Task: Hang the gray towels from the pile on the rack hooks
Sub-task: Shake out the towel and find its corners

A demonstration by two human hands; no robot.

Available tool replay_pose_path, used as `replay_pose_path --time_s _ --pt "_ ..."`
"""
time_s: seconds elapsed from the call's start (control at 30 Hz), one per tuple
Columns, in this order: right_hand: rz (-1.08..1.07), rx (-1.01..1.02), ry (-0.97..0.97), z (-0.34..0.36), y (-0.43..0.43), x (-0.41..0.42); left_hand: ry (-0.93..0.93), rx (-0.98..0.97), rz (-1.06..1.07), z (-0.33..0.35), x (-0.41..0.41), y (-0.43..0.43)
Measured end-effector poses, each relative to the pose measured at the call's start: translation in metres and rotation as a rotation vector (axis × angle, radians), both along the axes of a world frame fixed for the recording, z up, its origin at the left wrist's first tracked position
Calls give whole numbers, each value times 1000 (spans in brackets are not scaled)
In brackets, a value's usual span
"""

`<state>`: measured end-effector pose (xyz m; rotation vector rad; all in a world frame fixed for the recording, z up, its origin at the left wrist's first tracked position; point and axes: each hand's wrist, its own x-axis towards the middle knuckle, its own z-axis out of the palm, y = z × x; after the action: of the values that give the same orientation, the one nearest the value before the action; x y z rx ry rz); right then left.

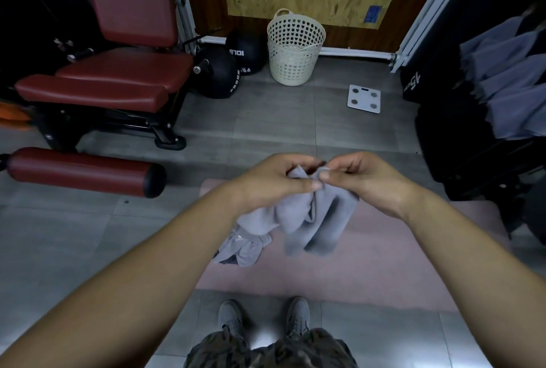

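A gray towel (313, 217) hangs crumpled in front of me, held up at its top edge by both hands. My left hand (274, 178) pinches the cloth from the left, and my right hand (369, 181) pinches it from the right, fingertips nearly touching. Below it, another gray towel (242, 246) lies bunched on the pink mat (369, 264). Several gray towels (508, 81) hang on the dark rack (461, 131) at the right edge; its hooks are not visible.
A red padded gym machine (112, 72) fills the left, its roller pad (82, 171) jutting toward the mat. Black medicine balls (221, 75), a white perforated basket (294, 48) and a white scale (364, 98) sit by the far wall. My shoes (263, 317) stand at the mat's near edge.
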<state>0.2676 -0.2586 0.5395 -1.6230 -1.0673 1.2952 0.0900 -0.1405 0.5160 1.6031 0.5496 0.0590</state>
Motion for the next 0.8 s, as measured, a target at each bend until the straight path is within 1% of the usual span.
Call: replay_pose_path --time_s 0.03,0.1,0.2,0.3,0.37,0.43,0.47,0.5,0.53,0.57,0.6,0.63,0.67,0.73,0.8 --pt "-39 14 16 3 3 0 11 -9 -4 2 0 1" --pt "-102 24 46 7 4 2 -22 -93 96 3 -2 2" --pt "-75 -20 52 4 -2 6 -148 -289 224 6 -7 7" --pt "-34 -85 -50 -2 -8 10 -227 -345 347 15 -13 18" --pt "-17 -143 -144 -9 -14 19 -298 -377 541 18 -18 29" --pt "6 -207 -204 -18 -23 29 -333 -367 833 12 -27 43" --pt "9 -223 -222 -21 -28 33 -311 -325 962 8 -32 48" --pt "3 -220 -228 -24 -32 36 -253 -247 1043 2 -36 52" --pt "-4 -205 -228 -24 -36 37 -167 -146 1052 -2 -37 52" --pt "-15 -182 -217 -24 -37 37 -63 -50 996 -7 -36 48" --pt "-25 -157 -188 -23 -37 35 42 18 883 -10 -33 41" --pt "-35 -134 -144 -21 -35 30 127 54 744 -11 -29 31" --pt "-38 -116 -103 -18 -31 24 174 75 612 -11 -25 22" --pt "-37 -92 -54 -15 -20 12 127 118 393 -9 -14 6" --pt "-24 -81 -71 -11 -10 3 34 88 203 -2 -2 -7"
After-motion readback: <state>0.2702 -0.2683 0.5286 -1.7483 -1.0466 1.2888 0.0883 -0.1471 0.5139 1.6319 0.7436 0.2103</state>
